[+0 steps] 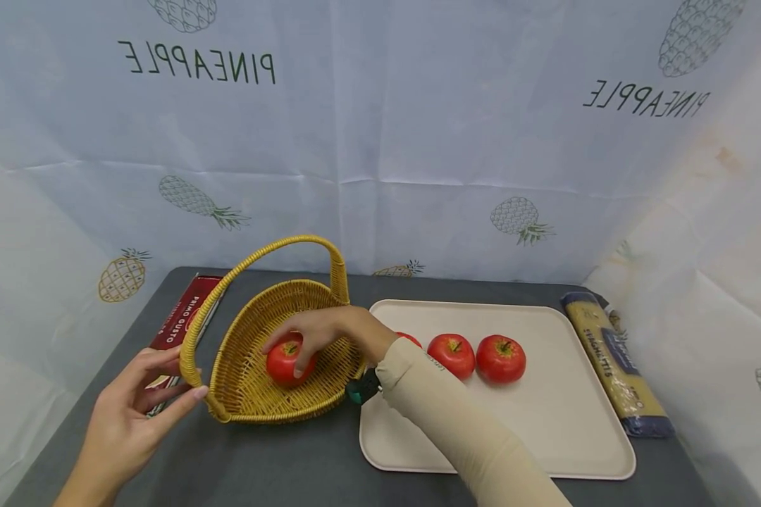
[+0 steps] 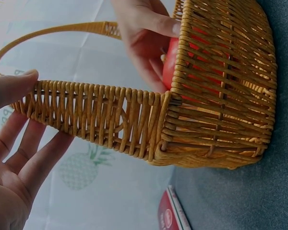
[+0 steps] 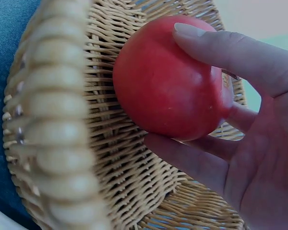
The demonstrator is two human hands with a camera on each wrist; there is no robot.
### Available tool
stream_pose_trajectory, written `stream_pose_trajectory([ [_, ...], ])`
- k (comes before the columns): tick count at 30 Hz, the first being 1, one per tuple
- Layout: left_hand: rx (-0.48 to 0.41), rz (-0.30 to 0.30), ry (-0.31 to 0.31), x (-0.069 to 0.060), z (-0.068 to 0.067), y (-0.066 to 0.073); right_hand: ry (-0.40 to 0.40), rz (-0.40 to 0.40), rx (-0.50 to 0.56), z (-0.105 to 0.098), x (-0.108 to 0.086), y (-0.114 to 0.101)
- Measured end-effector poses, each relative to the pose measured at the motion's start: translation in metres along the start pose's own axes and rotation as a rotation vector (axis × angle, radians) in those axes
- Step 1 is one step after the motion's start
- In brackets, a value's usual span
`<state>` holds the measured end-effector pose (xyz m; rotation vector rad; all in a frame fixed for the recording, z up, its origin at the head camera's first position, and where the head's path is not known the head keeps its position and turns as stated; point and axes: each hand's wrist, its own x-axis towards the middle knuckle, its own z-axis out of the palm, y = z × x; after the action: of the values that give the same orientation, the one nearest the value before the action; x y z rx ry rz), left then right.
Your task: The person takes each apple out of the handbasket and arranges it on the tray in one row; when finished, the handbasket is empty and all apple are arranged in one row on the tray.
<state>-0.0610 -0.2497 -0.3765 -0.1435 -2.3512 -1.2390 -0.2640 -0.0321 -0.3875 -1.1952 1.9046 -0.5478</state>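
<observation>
A yellow wicker basket (image 1: 247,394) with a tall arched handle (image 1: 196,320) stands at the left of the table. My left hand (image 1: 130,412) holds the handle's near left side between thumb and fingers; the left wrist view shows the thumb on one edge and the fingertips on the other. Inside the basket my right hand (image 1: 317,331) grips a red apple (image 1: 285,365), thumb on one side and fingers around the other. In the right wrist view the apple (image 3: 168,79) is over the woven bottom; whether it touches the bottom I cannot tell.
Right of the basket lies a beige tray (image 1: 564,436) with a red apple (image 1: 501,359), another apple (image 1: 452,354) and a third partly behind the right sleeve. A spaghetti packet (image 1: 618,366) lies along the tray's right side. Behind the left hand is a red box (image 1: 180,317).
</observation>
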Motion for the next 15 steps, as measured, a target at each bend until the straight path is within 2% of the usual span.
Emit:
stream_pose_trajectory([
  [4,0.001,-0.004,-0.007,0.000,0.000,0.000,0.011,0.001,-0.027,-0.004,-0.005,-0.002],
  [11,-0.006,-0.007,-0.012,0.000,0.000,0.001,0.031,-0.029,0.020,-0.008,-0.013,-0.006],
  [15,-0.012,-0.003,-0.007,0.000,0.000,0.001,0.035,-0.045,0.008,-0.009,-0.018,-0.008],
])
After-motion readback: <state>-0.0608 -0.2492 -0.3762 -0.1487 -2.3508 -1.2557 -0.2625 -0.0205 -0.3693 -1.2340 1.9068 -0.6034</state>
